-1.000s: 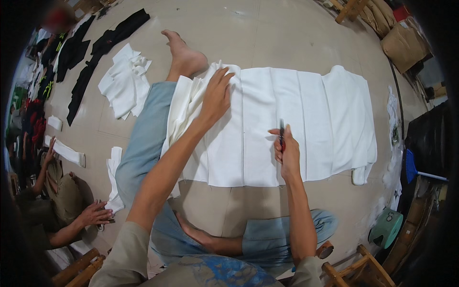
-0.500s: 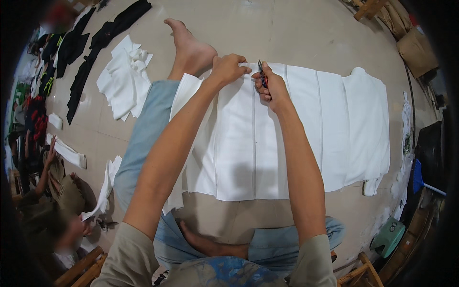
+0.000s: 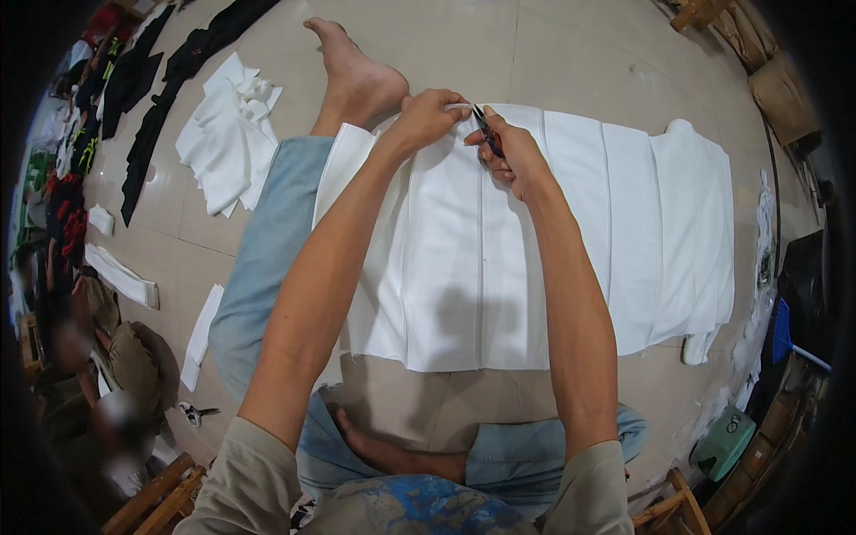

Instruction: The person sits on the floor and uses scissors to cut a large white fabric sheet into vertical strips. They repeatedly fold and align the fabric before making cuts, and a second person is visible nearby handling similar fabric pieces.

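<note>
A long white cloth (image 3: 446, 303), crossed by several parallel seams, lies spread on the floor in front of me. My left hand (image 3: 432, 118) pinches its far edge, close to my outstretched bare foot. In my right hand (image 3: 517, 160) is a pair of small dark scissors (image 3: 488, 134), their blades pointing up and left. The blade tips are at the cloth's far edge, just right of my left fingertips. Whether the blades touch the cloth I cannot tell.
Crumpled white cloth (image 3: 227, 138) and long black cloth pieces (image 3: 160, 116) lie at the far left. A white strip (image 3: 201, 339) and another pair of scissors (image 3: 193, 413) rest nearer. A person sits at the left edge. A green plastic stool (image 3: 724, 443) stands at the right.
The scissors have moved left to the cloth edge beside my left fingers, their blades now tilted left. At the left, the white strip has left the other person's hand and lies on the floor.
</note>
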Available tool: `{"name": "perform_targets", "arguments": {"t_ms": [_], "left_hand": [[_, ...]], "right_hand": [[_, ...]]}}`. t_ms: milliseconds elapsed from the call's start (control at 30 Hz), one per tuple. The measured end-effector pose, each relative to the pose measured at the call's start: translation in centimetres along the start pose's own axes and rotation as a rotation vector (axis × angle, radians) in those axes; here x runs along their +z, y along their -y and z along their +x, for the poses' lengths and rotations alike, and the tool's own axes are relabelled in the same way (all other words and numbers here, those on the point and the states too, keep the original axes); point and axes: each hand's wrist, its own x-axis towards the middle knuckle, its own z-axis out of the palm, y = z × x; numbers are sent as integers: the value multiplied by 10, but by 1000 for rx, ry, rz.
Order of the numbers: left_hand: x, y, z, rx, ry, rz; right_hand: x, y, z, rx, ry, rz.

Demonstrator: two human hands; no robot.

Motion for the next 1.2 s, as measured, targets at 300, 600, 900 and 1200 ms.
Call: {"name": "perform_targets", "arguments": {"t_ms": [300, 600, 900, 1200], "left_hand": [[4, 0, -2, 8, -16, 72], [1, -6, -8, 147, -17, 258], [-30, -13, 0, 190, 197, 506], [-44, -17, -14, -14, 322, 177]], "right_hand": [[-6, 3, 5, 51, 65, 111], [-3, -7, 20, -25, -62, 286], [-48, -23, 1, -389, -648, -34], [28, 1, -32, -67, -21, 178]]}}
